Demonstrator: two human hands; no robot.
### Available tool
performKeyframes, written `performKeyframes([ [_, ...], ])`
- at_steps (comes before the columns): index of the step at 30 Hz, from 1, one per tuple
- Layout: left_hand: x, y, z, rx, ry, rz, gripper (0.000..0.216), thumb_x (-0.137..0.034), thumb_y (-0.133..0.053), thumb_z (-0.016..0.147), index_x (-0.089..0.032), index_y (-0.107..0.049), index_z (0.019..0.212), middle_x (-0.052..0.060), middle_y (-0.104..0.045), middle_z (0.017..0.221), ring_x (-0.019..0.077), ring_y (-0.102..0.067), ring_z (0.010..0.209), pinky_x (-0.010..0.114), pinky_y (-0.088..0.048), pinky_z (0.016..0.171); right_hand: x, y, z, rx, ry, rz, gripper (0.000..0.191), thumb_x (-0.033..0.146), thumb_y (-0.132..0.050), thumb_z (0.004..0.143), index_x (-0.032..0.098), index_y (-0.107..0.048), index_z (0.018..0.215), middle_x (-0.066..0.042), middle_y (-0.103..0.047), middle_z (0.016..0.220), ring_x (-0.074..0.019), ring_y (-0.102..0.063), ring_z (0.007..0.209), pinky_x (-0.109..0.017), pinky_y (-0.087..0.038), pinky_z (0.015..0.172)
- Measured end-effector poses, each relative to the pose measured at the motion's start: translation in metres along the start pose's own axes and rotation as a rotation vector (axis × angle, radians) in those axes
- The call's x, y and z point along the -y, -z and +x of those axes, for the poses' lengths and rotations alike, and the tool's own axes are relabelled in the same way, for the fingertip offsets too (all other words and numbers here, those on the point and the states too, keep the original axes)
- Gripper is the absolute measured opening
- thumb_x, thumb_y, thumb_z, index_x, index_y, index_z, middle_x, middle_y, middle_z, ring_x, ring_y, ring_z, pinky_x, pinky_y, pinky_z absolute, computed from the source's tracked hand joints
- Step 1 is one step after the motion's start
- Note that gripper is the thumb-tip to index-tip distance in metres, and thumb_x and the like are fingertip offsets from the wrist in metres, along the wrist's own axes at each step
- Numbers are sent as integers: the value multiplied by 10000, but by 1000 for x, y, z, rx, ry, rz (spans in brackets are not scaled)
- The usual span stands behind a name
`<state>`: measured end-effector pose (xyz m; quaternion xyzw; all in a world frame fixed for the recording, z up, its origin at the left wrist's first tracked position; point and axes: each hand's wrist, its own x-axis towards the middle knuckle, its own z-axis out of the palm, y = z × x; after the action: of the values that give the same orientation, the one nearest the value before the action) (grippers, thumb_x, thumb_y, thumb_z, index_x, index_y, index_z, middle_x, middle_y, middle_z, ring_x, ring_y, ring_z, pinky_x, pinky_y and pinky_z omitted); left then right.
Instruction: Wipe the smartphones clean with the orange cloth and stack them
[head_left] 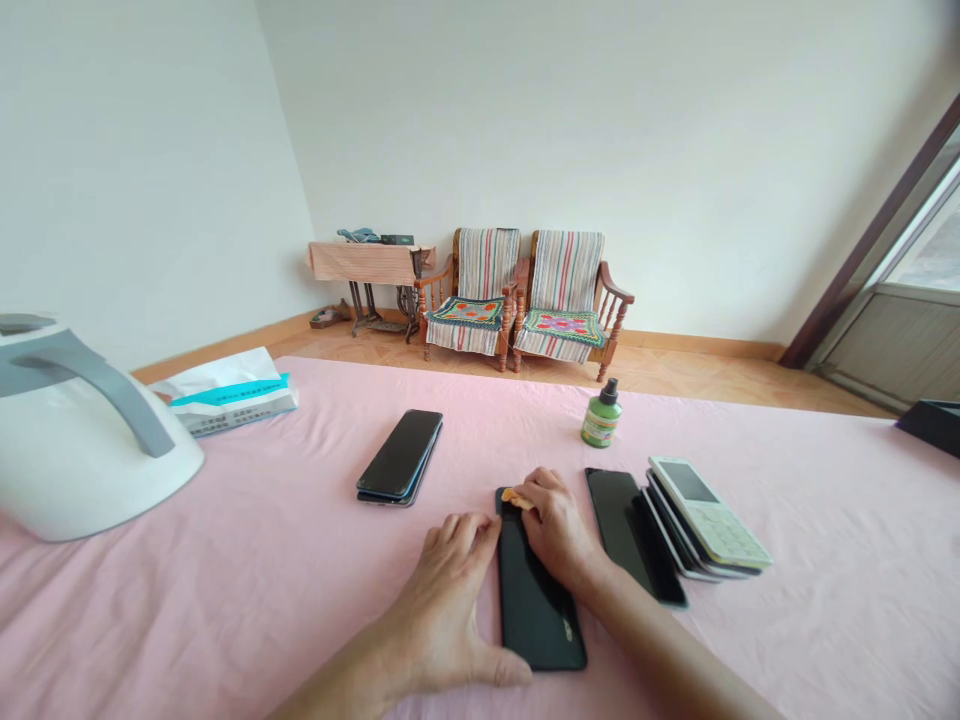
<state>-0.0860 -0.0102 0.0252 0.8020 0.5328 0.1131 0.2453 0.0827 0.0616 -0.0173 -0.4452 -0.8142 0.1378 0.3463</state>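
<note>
A black smartphone (pixel 536 610) lies flat on the pink tablecloth (pixel 300 560) in front of me. My left hand (pixel 442 600) rests along its left edge, fingers curled against the side and thumb at the near corner. My right hand (pixel 555 525) presses a small yellow cloth (pixel 516 497) onto the phone's far end, fingers closed on it. A stack of two dark phones (pixel 400 457) lies to the left. To the right a row of overlapping phones (pixel 660 530) is topped by a white keypad phone (pixel 709 510). A green spray bottle (pixel 601 413) stands behind them.
A white electric kettle (pixel 75 430) stands at the left edge. A pack of tissues (pixel 229 392) lies at the table's far left. A dark box (pixel 934 425) sits at the far right edge. Two wooden armchairs (pixel 525 300) and a sewing table (pixel 371 265) stand by the wall.
</note>
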Motion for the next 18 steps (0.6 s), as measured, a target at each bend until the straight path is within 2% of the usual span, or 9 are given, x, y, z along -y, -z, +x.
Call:
performKeyframes([
  [5,1,-1,1,-11,-8,-22,1072,-602,-750,488,-155,-392,1394,177,-413,1335,413,-349,1205,599,-229,1042,2,-2,0,5,-15,-50,258,-49,-460,705,172,-591,681,-56,-546,776,-201,-508,805,-305,-419,716],
  [12,6,-3,1,-37,-36,4,1058,-602,-750,491,-169,-401,1390,159,-430,1313,386,-379,1166,557,-268,1030,1,1,-2,9,-12,-79,295,-56,-427,752,161,-625,769,-79,-555,843,-212,-501,855,-321,-424,762],
  [18,3,2,2,5,-37,4,1054,-616,-741,492,-136,-417,1373,172,-427,1311,394,-372,1179,554,-270,1041,1,8,-7,51,33,-69,336,-61,-436,765,173,-664,845,-67,-571,849,-200,-508,851,-309,-448,768],
])
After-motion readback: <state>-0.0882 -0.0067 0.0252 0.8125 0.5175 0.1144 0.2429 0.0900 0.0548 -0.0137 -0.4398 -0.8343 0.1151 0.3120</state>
